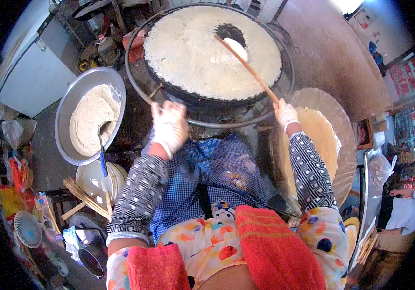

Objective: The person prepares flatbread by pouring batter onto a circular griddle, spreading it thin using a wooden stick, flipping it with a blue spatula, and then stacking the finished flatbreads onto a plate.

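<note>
My right hand [286, 115], in a white glove, grips the lower end of a long wooden stick [248, 68]. The stick reaches over a large round griddle [156, 77] coated with a pale layer of batter [188, 53]. Near its far end lies a smooth white mass [237, 49], beside a dark uncoated patch [231, 33]; whether the mass is batter or part of the tool, I cannot tell. My left hand [170, 126], also gloved and slightly blurred, is closed at the near left of the metal ring [207, 124] around the griddle.
At left, a metal basin [62, 126] holds thick batter and a blue-handled ladle [103, 157]. Below it are a pale bucket [120, 176] and a straw brush [84, 193]. Right of the griddle, a large thin flatbread [309, 145] lies on a round, plastic-covered surface [345, 130]. Another person [403, 210] is at far right.
</note>
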`<control>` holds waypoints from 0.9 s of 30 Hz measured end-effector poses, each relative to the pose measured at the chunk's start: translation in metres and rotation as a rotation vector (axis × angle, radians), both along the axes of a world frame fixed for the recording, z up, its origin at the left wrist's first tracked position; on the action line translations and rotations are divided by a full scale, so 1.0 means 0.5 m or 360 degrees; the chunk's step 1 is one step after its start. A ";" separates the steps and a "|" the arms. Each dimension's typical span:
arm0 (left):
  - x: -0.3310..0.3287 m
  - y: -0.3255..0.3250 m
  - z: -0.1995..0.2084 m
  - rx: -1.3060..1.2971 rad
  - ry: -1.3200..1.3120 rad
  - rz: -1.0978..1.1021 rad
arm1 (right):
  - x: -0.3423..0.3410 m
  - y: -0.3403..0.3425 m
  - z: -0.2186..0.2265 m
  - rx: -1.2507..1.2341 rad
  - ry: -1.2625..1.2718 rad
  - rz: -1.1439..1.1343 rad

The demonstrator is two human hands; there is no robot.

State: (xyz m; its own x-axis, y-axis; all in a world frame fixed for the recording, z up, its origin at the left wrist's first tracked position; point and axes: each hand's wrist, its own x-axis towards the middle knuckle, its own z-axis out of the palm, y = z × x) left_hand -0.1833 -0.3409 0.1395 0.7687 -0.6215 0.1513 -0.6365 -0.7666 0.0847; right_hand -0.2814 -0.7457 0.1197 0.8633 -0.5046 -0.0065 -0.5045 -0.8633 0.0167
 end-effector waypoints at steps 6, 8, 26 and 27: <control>-0.121 -0.027 -0.112 -0.0026 -0.0122 -0.0126 | 0.017 0.058 -0.012 0.0076 -0.0123 0.0130; -0.101 0.003 -0.129 -0.0035 -0.0197 -0.0089 | 0.004 0.052 -0.018 0.0049 0.0030 0.0142; 0.109 0.125 0.013 0.0477 -0.0455 0.0185 | 0.119 0.057 0.087 0.0466 -0.0180 0.0056; 0.131 0.128 -0.009 0.0482 -0.0404 0.0168 | 0.107 0.038 0.069 0.0369 -0.0182 -0.0054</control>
State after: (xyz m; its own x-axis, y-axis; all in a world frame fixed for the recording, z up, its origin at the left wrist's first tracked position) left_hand -0.1177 -0.2769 0.1348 0.7923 -0.5869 0.1668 -0.5247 -0.7949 -0.3047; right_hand -0.2278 -0.7266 0.1543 0.8478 -0.5296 -0.0288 -0.5203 -0.8200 -0.2385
